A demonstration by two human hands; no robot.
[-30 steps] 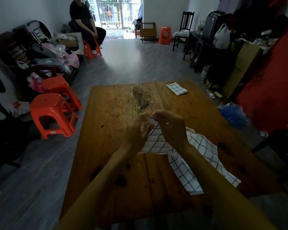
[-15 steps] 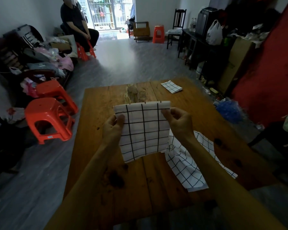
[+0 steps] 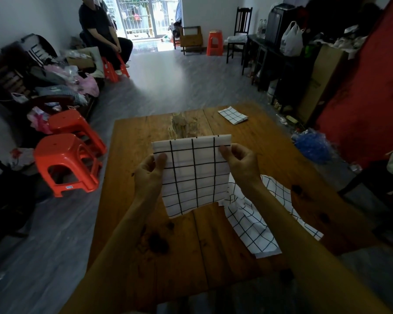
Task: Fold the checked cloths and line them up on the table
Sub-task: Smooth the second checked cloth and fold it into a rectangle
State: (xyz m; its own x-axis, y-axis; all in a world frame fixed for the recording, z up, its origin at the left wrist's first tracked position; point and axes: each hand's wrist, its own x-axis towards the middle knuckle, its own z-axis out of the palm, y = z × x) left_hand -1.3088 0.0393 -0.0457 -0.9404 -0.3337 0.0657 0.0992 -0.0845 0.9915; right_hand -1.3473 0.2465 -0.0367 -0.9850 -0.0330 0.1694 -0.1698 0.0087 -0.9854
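Both hands hold a checked cloth (image 3: 194,175) up above the wooden table (image 3: 132,141).
Left hand (image 3: 149,175) and right hand (image 3: 242,165) pinch its upper corners; another, seemingly unfolded cloth (image 3: 254,225) lies near the right edge, a folded cloth (image 3: 233,115) at the far right corner.

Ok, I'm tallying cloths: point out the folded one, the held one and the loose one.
folded checked cloth (image 3: 233,115), head view, middle of its top face
held checked cloth (image 3: 194,175), head view, centre of the hanging panel
loose checked cloth (image 3: 254,225), head view, middle of the spread part
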